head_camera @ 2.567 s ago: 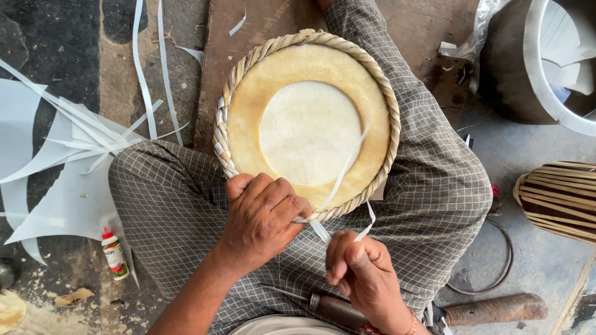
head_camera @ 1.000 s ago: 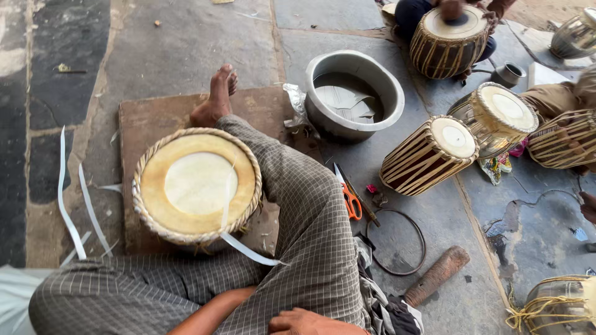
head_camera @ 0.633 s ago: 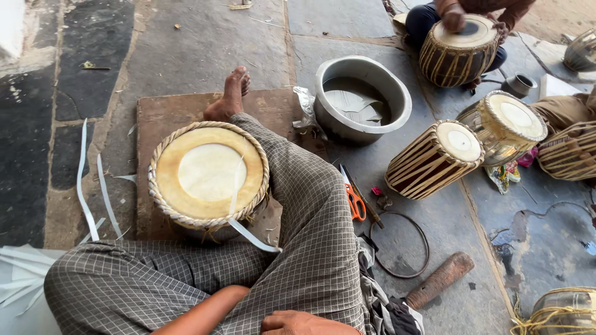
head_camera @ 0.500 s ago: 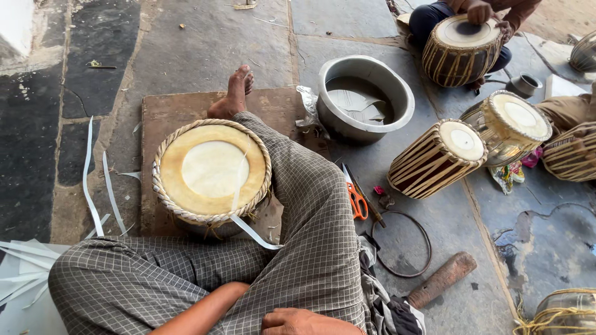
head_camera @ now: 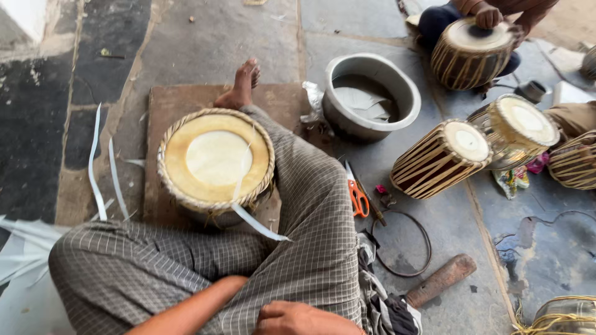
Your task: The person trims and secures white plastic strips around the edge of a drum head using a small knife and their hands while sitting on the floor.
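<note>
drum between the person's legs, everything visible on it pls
The drum stands head-up on a brown board, held between the crossed legs. Its round tan skin has a paler disc in the middle and a braided straw-coloured rim. A pale strip runs across the head and trails over the near edge. No hand touches it.

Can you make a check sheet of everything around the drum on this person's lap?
Surface: stone floor with a brown board under the drum.
Job's things: drum between the legs; white strip hangs from its rim.
Clutter: metal basin, scissors, wooden handle, wire ring, white strips.
Hands: right hand on the lap, holding nothing visible; left hand not seen, only a forearm.
Cables: nothing seen.
Surroundings: more drums; another person's hand on one.
</note>
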